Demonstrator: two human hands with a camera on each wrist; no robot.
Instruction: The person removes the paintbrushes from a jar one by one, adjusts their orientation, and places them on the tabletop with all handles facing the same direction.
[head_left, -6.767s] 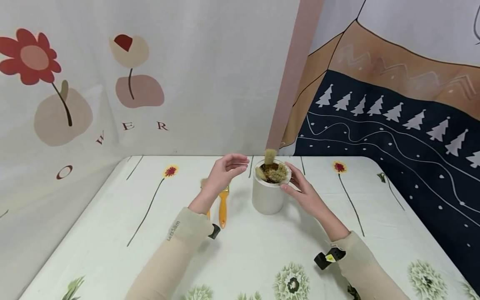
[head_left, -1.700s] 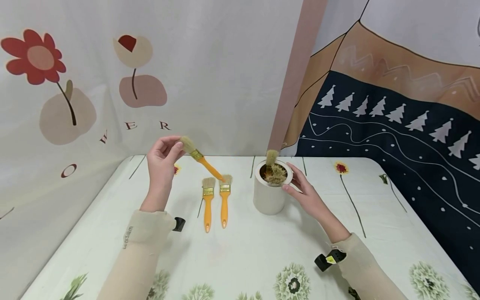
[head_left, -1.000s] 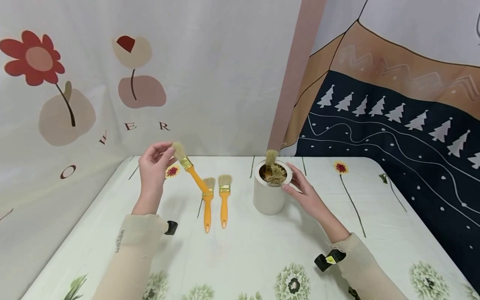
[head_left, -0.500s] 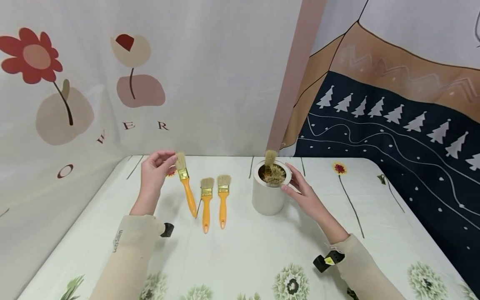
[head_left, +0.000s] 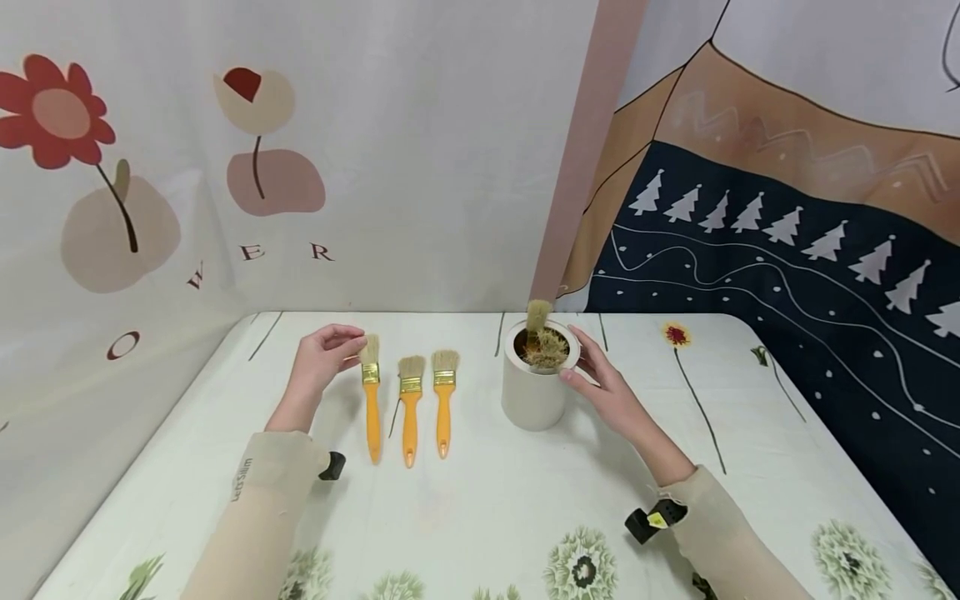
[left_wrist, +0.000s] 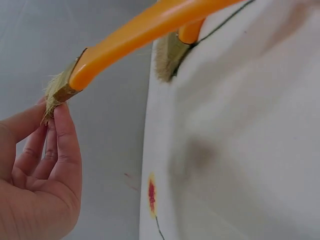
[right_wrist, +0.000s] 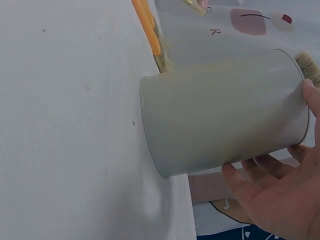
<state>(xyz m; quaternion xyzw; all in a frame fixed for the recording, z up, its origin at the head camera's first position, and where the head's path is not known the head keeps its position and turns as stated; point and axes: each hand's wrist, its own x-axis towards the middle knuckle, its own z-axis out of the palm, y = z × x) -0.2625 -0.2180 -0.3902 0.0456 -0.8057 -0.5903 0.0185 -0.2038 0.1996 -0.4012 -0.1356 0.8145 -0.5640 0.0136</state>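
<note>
A person's left hand (head_left: 321, 360) is pinching the pale bristles of an orange-handled paintbrush (head_left: 372, 421) at the left side of a flower-printed bench (head_left: 480, 517), its handle pointing back toward the wearer. Just to the right, two matching brushes (head_left: 409, 417) are lying side by side on the bench, bristles facing away. The right hand (head_left: 606, 392) is gripping the upper side of a pale round pot (head_left: 534, 398), which is standing upright beyond the pair and holding more brushes (head_left: 546, 350) with bristles showing at its mouth.
</note>
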